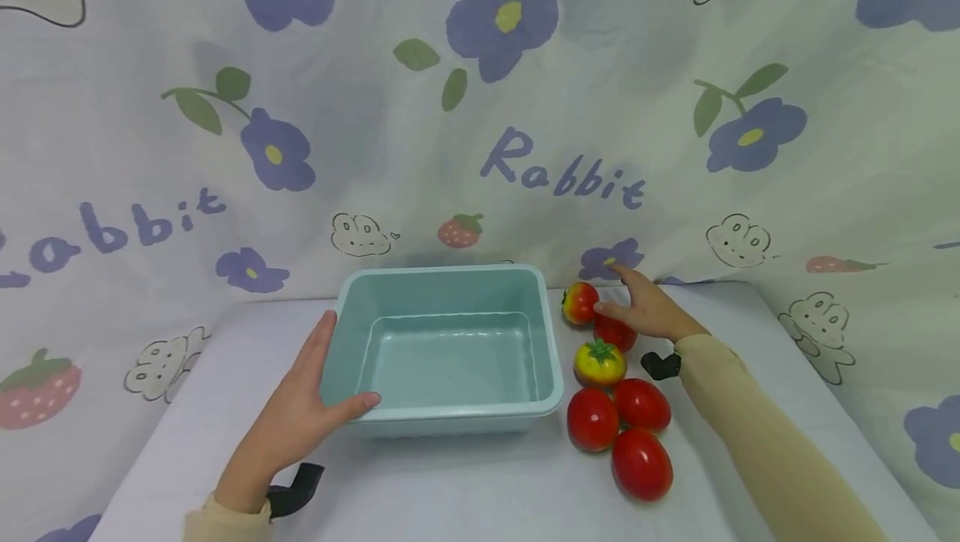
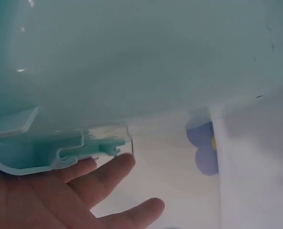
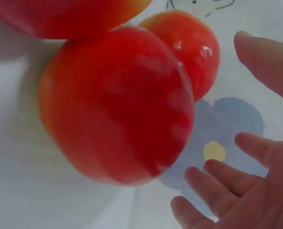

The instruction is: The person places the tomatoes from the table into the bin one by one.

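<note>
Right hand [image 1: 654,306] nearer the tomatoes [image 1: 592,419]
Its fingers [image 3: 210,188] spread, red-yellow tomato [image 1: 580,303] to their left; left hand [image 1: 296,413] straight-fingered against the tub [image 1: 457,412].

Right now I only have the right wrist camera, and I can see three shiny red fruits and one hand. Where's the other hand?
Observer: The head view shows the left hand touching the left side of a pale blue-green tub.
Operator: Ooh, a tub! Are there more fruits than my three?
Observer: Yes, I count six fruits in the head view, all to the right of the tub.
Operator: Are they all red? Mine are!
Observer: No, there's a mostly yellow fruit with a green top, about midway along the group.
</note>
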`<state>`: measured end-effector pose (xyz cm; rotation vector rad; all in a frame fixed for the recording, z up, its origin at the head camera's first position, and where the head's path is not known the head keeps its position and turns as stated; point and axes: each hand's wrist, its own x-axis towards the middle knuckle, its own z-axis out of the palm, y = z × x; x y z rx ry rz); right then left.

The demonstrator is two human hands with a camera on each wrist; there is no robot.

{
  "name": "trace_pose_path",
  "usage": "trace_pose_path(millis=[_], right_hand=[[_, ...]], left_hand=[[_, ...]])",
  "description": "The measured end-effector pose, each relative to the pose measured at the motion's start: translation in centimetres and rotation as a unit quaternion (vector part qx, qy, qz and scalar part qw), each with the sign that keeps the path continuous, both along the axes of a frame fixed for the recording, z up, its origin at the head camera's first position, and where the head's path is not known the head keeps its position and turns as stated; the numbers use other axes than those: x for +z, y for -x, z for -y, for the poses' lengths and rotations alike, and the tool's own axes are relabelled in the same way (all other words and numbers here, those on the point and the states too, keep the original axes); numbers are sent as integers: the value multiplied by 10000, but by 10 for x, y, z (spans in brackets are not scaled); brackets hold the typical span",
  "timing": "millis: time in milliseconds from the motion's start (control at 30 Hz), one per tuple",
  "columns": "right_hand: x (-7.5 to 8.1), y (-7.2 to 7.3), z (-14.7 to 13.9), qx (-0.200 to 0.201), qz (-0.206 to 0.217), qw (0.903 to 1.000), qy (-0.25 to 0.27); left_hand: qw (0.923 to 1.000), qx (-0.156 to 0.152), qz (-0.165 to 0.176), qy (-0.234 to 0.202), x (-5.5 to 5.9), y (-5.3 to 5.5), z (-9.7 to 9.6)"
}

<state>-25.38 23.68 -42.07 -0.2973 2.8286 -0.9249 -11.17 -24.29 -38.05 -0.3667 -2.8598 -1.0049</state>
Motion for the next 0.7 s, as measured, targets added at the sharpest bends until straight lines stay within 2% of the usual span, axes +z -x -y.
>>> trace_pose_path(millis=[267,700], right_hand=[[-7,10,6,129,-46,9997,-179],[-12,17,15,217,113,9995,-186]], left_hand=[[9990,242,327,168,3,-2,0],[9993,226,293,-37,-2,-1,0]])
